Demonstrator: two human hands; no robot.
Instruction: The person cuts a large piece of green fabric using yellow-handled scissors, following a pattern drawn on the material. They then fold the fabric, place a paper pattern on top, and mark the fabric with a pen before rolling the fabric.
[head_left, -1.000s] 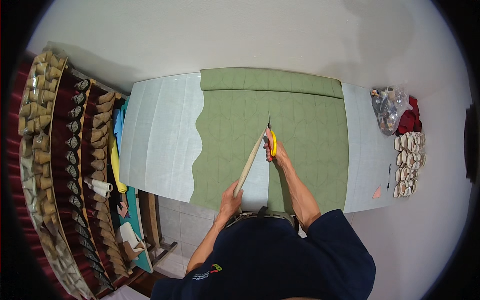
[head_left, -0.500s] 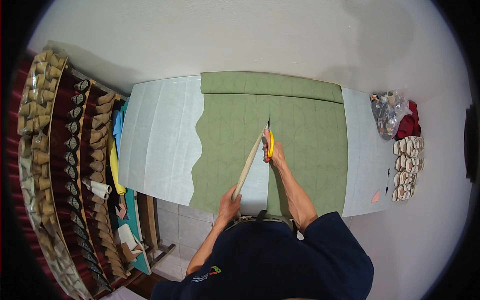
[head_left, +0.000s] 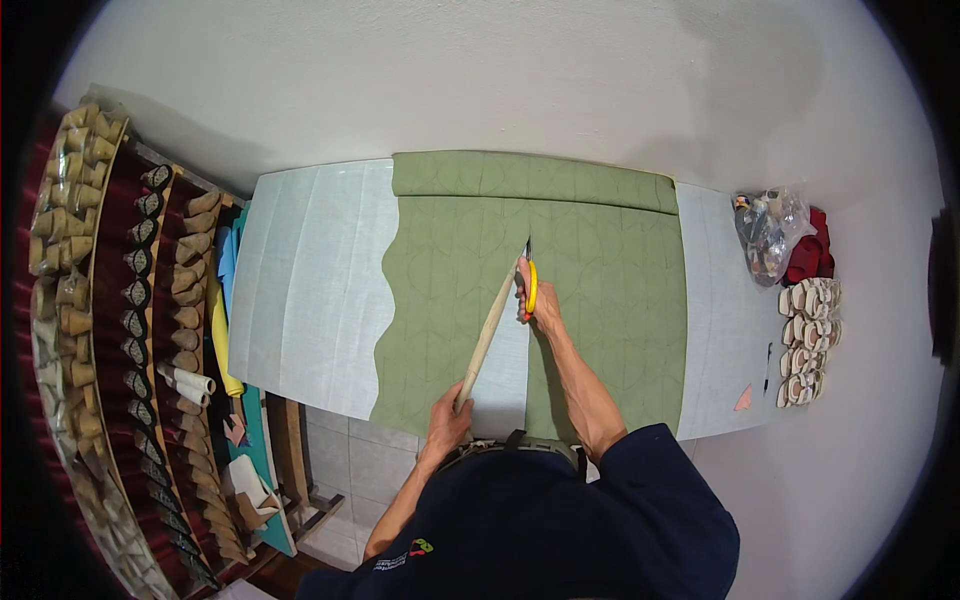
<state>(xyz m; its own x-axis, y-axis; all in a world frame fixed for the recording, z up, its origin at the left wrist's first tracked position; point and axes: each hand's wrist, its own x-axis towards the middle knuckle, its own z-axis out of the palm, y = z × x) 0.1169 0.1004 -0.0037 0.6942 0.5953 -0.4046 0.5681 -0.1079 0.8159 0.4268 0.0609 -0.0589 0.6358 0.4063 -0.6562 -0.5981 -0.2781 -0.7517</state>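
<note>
A large sheet of green material (head_left: 620, 290) with faint drawn outlines lies over the table, its far edge rolled or folded. My right hand (head_left: 537, 303) is closed round the yellow-handled scissors (head_left: 532, 285), whose blades sit at the top of a long cut in the sheet. To the left of the cut, the sheet's edge is lifted and turned up, showing a pale underside (head_left: 490, 335). Near my body, my left hand (head_left: 450, 418) grips the lower end of that lifted edge. Between the two cut edges the whitish table covering (head_left: 505, 390) shows.
Racks of wooden shoe lasts or heels (head_left: 187, 315) stand at the left beside rolled material (head_left: 222, 340). On the table's right are pale sandals (head_left: 810, 335), a clear plastic bag (head_left: 772, 235), a black pen (head_left: 768, 368) and a pink scrap (head_left: 743, 398). A wall (head_left: 480, 80) rises behind the table.
The whole view has shifted slightly. Both hands keep their holds, and the scissors remain at the top of the cut with little visible advance.
</note>
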